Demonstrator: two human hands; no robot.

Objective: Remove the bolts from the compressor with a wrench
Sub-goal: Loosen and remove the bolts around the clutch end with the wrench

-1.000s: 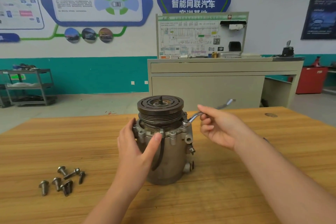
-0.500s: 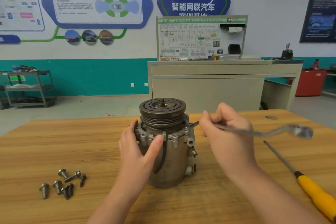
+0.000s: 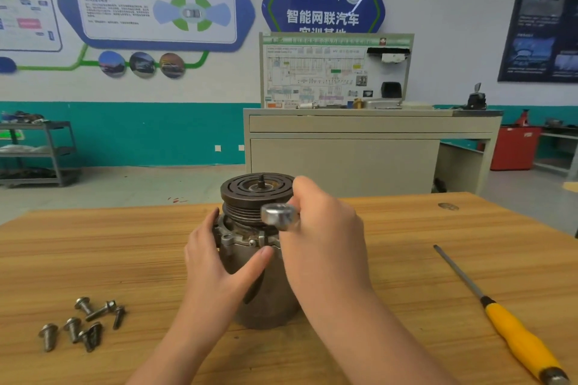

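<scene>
The compressor [image 3: 259, 259] stands upright at the centre of the frame on the wooden table [image 3: 406, 275], pulley end up, which I take to be the point: it puts the flange bolts under the pulley within reach from the side. My left hand [image 3: 219, 262] wraps the housing from the left, thumb across the front and fingers round the far side, grasping it so the body cannot spin when torque goes in. My right hand [image 3: 322, 234] is clenched round the wrench [image 3: 279, 216], whose free ring end points toward the camera just in front of the pulley grooves; the working end is hidden behind the hand, so I cannot tell whether it sits on a bolt. In the lower left of the frame seven or so loose bolts [image 3: 84, 322] lie clustered, well apart from the compressor, presumably parked there so they do not roll underfoot of the work. A yellow-handled screwdriver [image 3: 506, 325] lies at the lower right, out of the wrench's swing. Judging by that pile, I would say most of the bolts are already out.
</scene>
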